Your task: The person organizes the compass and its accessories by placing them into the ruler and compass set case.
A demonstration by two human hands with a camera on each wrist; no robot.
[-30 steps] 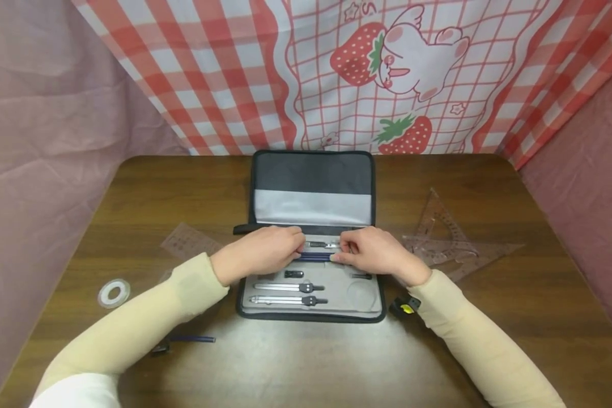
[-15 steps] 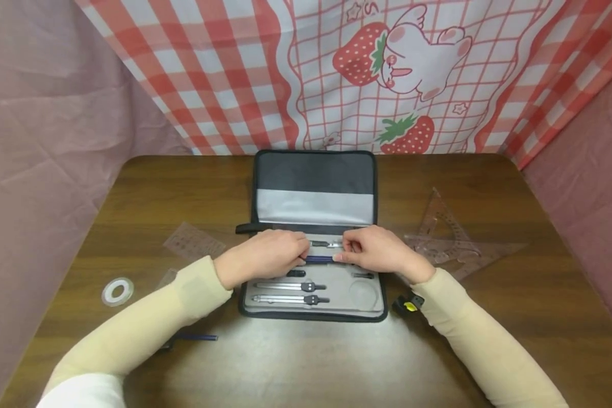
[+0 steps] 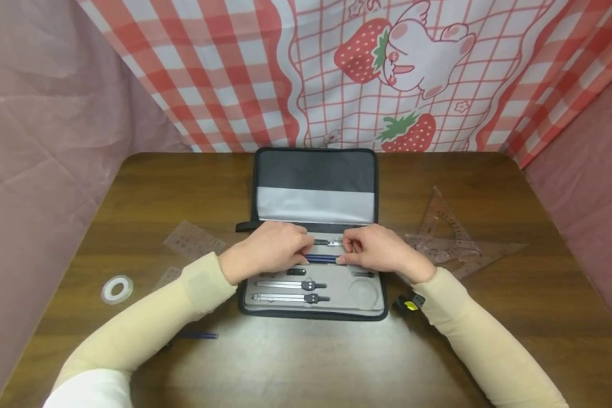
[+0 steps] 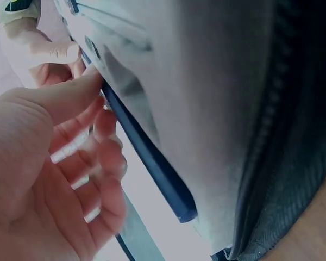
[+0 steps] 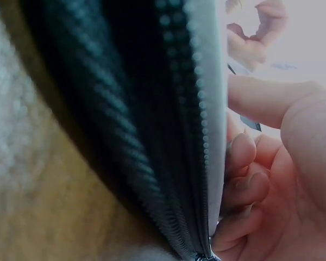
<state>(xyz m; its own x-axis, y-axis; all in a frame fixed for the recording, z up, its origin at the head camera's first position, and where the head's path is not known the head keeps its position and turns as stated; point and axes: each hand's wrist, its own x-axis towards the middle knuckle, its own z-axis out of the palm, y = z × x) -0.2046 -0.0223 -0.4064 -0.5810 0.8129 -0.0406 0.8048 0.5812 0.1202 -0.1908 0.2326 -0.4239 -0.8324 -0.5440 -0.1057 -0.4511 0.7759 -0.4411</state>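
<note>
An unzipped black drawing-instrument case lies with its lid back and its grey tray toward me. Dark blue pencils lie lengthwise across the tray. My left hand pinches them from the left, thumb and forefinger meeting on the blue shaft in the left wrist view. From the right, my right hand pinches the pencils near their other end; the case edge partly hides its fingertips in the right wrist view. Just behind the pencils sits a small silver-and-black drawing tool. Two compasses lie in the front slots.
Clear set squares lie right of the case, and a clear ruler-like template left. A white tape roll is farther left. Another blue pencil lies near my left sleeve. A black-and-yellow item sits by my right wrist.
My left hand has shifted slightly to the right along the pencils. My right hand stays almost in place, at their right end. The head view has shifted slightly.
</note>
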